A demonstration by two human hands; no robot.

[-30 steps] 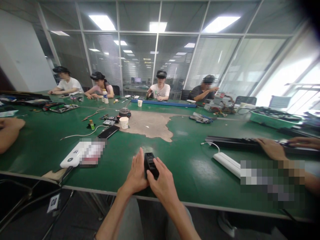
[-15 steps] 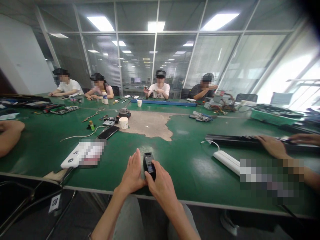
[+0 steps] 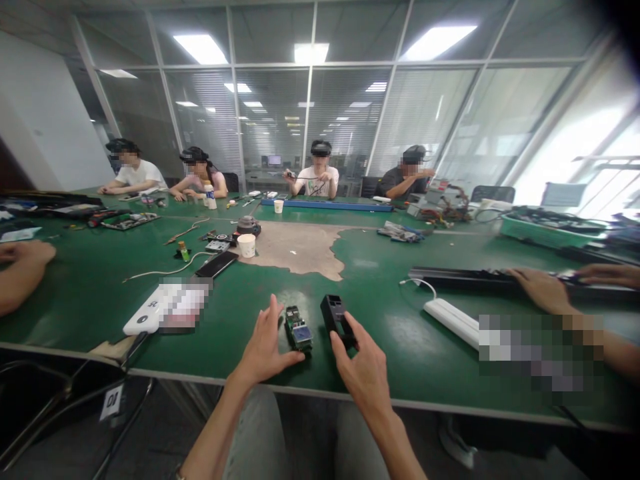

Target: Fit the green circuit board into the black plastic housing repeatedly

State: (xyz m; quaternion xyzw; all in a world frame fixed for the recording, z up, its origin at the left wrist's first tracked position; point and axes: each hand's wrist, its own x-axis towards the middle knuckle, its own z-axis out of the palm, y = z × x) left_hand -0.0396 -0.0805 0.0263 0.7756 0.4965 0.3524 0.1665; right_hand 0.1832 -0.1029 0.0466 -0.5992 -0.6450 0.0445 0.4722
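Observation:
A small green circuit board with a little screen lies on the green table mat, just past the fingertips of my left hand. That hand is open, its fingers spread and holding nothing. To the right of the board stands a black plastic casing, tilted and open along one side. My right hand grips its lower end between the fingers and thumb.
A white power strip with a cord lies to my right, and a co-worker's hands rest on a long black bar. To my left are a white flat device, a phone and a paper cup.
The black device has come apart. The bare circuit board now lies on the mat, and my right hand has carried the casing to the right, away from the board.

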